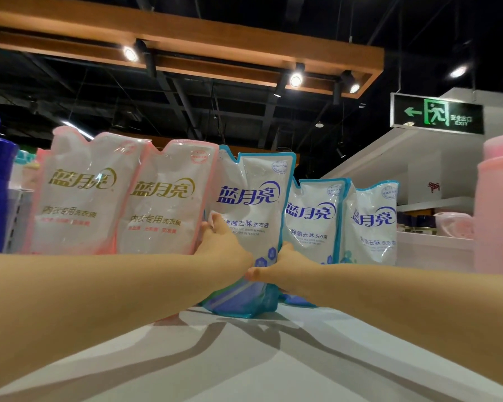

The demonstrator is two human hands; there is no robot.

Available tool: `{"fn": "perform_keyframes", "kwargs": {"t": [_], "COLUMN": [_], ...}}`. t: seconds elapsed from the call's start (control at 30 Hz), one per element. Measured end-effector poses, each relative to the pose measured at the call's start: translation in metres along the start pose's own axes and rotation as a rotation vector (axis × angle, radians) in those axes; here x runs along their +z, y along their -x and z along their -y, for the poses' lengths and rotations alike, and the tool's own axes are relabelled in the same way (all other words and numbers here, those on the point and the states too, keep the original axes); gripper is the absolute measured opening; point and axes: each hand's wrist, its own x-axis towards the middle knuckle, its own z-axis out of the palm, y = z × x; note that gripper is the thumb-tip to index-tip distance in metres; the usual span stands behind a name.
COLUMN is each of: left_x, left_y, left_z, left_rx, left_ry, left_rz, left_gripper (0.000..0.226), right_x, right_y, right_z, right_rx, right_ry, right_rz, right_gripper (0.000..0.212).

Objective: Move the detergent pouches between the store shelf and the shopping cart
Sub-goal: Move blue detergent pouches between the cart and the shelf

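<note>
Blue-trimmed pouch [251, 204] is clasped at both sides by left hand [225, 245] and right hand [288, 266], grip closed.

you have one wide-angle view, from your head. it sits low, near level with the white shelf top [244, 358], and faces forward, tilted up across it, so the ceiling beam [186, 39] crosses the upper frame. the row of pouches [163, 198] stands close ahead, the middle pouch [250, 198] near centre.
</note>
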Motion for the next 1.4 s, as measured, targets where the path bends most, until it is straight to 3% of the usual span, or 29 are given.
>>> {"fn": "perform_keyframes", "kwargs": {"t": [0.37,0.67,0.83,1.0,1.13,1.3,1.4], "left_x": [-0.019,-0.024,-0.031,-0.02,0.006,0.069,0.113], "left_y": [0.036,0.089,0.14,0.212,0.292,0.425,0.497], "left_z": [-0.015,-0.025,-0.053,-0.083,-0.115,-0.171,-0.21], "left_rx": [0.259,0.549,0.636,0.731,0.843,0.962,0.994], "left_ry": [-0.065,-0.084,-0.076,0.134,0.367,0.593,0.683], "left_rz": [0.059,0.089,0.055,0.058,0.1,0.334,0.43], "left_gripper": [0.095,0.074,0.059,0.049,0.048,0.046,0.046], "right_x": [-0.035,-0.039,-0.061,-0.103,-0.137,-0.175,-0.206], "right_y": [0.055,0.111,0.166,0.257,0.354,0.503,0.584], "right_z": [0.016,0.01,0.01,-0.008,-0.036,-0.11,-0.153], "right_rx": [-0.165,-0.188,-0.267,-0.318,-0.348,-0.18,-0.051], "right_ry": [0.04,-0.016,-0.004,-0.011,-0.041,-0.099,-0.072], "right_rz": [-0.081,-0.069,-0.181,-0.311,-0.413,-0.618,-0.714], "right_gripper": [0.108,0.091,0.069,0.039,0.032,0.046,0.038]}}
